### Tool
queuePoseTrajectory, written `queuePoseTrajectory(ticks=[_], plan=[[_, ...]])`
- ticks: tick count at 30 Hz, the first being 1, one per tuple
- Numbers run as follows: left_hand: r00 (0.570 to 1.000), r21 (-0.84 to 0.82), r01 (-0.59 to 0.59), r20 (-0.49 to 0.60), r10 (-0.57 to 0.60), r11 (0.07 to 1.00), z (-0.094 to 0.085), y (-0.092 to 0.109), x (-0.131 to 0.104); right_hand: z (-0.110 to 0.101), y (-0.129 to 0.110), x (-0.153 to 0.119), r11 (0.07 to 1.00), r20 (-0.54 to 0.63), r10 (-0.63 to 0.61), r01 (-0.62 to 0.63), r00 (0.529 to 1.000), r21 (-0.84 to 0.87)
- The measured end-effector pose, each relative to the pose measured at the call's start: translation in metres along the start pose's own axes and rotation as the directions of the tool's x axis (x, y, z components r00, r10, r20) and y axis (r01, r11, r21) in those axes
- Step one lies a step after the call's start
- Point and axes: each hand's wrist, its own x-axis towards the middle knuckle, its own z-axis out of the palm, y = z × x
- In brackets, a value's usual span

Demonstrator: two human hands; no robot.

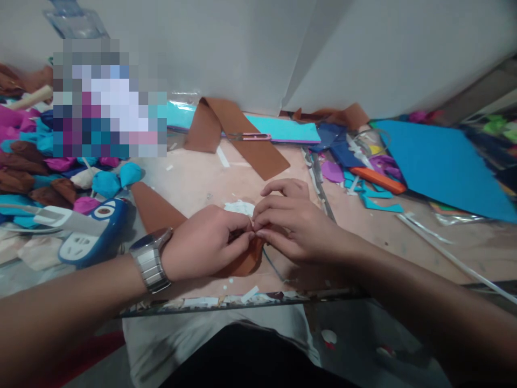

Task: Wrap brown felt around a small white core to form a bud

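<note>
A brown strip of sheet material, perhaps foam or crepe paper, runs under my left hand and shows again below its fingertips. My left hand is closed, thumb and forefinger pinching the strip's end. My right hand meets it there, its thumb and forefinger pressed together at the same edge, other fingers curled and lifted. What lies right between the fingertips is hidden. Just behind the hands rests a white torn scrap. Farther back, small pink-handled snips lie on another folded brown strip.
Coloured wrapped bundles crowd the left, beside a blue-and-white power strip with a plug. Right are an orange box cutter, a blue sheet and a thin white stick. A turquoise pack lies along the wall.
</note>
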Motion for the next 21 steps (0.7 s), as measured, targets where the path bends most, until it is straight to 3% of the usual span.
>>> queuePoseTrajectory(ticks=[6,14,21], plan=[[0.992,0.164,-0.109,-0.05,0.118,0.981,0.0042,-0.0015,-0.0011,-0.0012,-0.0018,0.0001,1.0,0.059,-0.005,0.006,0.998,-0.018],[0.988,0.294,-0.134,-0.031,0.15,0.946,0.0073,-0.0016,-0.0036,-0.0039,-0.0068,0.0013,0.999,0.115,0.041,-0.043,0.993,0.014],[0.989,0.196,-0.125,-0.058,0.138,0.973,0.0047,-0.0067,0.0,-0.0007,-0.0005,-0.0007,0.994,0.064,0.072,-0.077,0.995,0.076]])
